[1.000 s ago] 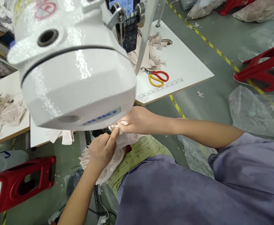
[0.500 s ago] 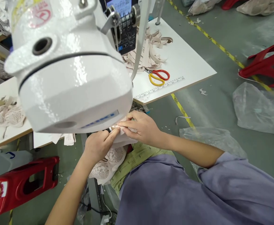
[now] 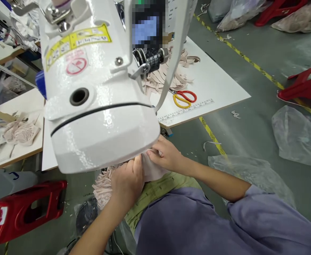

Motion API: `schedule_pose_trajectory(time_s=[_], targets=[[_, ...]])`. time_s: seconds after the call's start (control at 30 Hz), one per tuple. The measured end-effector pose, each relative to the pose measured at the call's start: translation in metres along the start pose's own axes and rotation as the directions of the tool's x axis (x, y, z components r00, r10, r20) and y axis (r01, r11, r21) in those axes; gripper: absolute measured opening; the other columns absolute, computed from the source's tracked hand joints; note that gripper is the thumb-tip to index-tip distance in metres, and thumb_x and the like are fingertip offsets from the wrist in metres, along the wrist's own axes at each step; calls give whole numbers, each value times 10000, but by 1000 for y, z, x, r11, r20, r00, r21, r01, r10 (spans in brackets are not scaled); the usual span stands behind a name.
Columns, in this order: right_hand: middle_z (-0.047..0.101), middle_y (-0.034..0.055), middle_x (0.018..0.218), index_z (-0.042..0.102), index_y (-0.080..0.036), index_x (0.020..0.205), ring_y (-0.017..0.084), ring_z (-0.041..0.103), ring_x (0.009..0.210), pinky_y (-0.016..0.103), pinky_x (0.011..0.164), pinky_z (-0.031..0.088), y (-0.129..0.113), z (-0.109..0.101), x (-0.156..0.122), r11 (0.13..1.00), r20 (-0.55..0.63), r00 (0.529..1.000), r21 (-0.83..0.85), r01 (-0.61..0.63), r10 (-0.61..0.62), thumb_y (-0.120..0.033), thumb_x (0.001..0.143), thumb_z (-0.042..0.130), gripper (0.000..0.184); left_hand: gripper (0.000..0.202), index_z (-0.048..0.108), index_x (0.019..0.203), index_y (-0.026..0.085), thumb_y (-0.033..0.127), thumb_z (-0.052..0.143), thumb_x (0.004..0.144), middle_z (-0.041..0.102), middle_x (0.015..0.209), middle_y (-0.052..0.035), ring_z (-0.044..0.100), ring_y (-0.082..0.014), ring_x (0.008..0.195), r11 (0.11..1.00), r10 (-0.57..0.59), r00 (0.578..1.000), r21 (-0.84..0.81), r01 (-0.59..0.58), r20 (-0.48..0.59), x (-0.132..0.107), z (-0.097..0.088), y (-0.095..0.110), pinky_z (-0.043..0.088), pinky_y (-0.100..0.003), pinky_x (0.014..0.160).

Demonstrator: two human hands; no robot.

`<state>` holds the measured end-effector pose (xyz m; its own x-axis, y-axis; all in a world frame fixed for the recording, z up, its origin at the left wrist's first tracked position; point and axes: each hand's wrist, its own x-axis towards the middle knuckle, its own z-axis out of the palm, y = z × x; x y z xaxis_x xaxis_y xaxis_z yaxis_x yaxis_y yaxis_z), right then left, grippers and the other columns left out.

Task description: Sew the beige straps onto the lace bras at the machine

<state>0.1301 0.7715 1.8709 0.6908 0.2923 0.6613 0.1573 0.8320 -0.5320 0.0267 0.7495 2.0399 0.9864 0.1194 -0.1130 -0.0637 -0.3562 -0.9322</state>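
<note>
Centre frame, the left hand (image 3: 127, 180) and right hand (image 3: 166, 156) pinch pink cloth (image 3: 153, 172) under a sewing machine (image 3: 99, 117). Both hands' fingers (image 3: 155, 154) are clenched on it.

A grey-green concrete floor (image 3: 251, 117) is filling the right half of the frame, and a yellow-and-black tape line (image 3: 253, 65) is running diagonally across it. A white table (image 3: 219, 85) is standing at upper centre. Red stools (image 3: 25, 209) are sitting at the lower left and right edge, and clear plastic bags (image 3: 296, 134) are lying crumpled at right.
</note>
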Motion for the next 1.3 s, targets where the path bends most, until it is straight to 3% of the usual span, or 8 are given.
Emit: schedule_pose_trajectory(time_s=[0.17,0.33,0.47,0.8,1.17,1.3], targets=[[651,86,1072,714,-199,1039,212,625,939,318,791,534,0,-14,26,999,113,993,35,-36,32,-183,821,538,280,229,600,1120,142,131,471,931,529,515,22,512,-147,438,996,-60,998,72,59,16,6,-1,8,253,-306,443],[664,76,1232,740,-206,1033,235,645,1017,347,841,550,1,-19,43,995,176,983,80,-62,47,-184,779,558,314,227,602,1114,136,130,493,915,512,502,15,489,-163,425,991,-100,995,89,100,-8,7,-2,10,229,-313,434],[653,73,1302,753,-219,1054,263,641,1104,383,913,543,3,-21,50,994,212,976,87,-70,50,-193,772,588,327,248,607,1118,150,116,482,906,491,488,14,474,-171,418,990,-124,992,63,124,-9,6,-2,10,201,-314,430],[639,42,1360,754,-248,1091,254,649,1108,379,941,521,3,-22,52,995,245,968,64,-79,61,-195,806,591,332,286,624,1146,211,131,495,903,488,476,23,421,-144,397,987,-142,990,68,142,-1,3,2,8,161,-301,449],[630,79,1347,732,-223,1115,246,630,1102,378,918,507,5,-22,53,997,266,963,39,-64,52,-176,803,570,355,284,604,1163,170,134,491,905,467,452,28,402,-161,363,988,-113,993,97,117,-40,2,1,10,159,-309,438],[683,90,1140,741,-194,991,237,630,1011,360,859,502,3,-27,54,997,296,954,51,-61,43,-167,788,564,270,228,616,1100,162,120,505,904,511,506,7,467,-170,415,991,-98,995,91,98,3,4,2,12,208,-317,455]])
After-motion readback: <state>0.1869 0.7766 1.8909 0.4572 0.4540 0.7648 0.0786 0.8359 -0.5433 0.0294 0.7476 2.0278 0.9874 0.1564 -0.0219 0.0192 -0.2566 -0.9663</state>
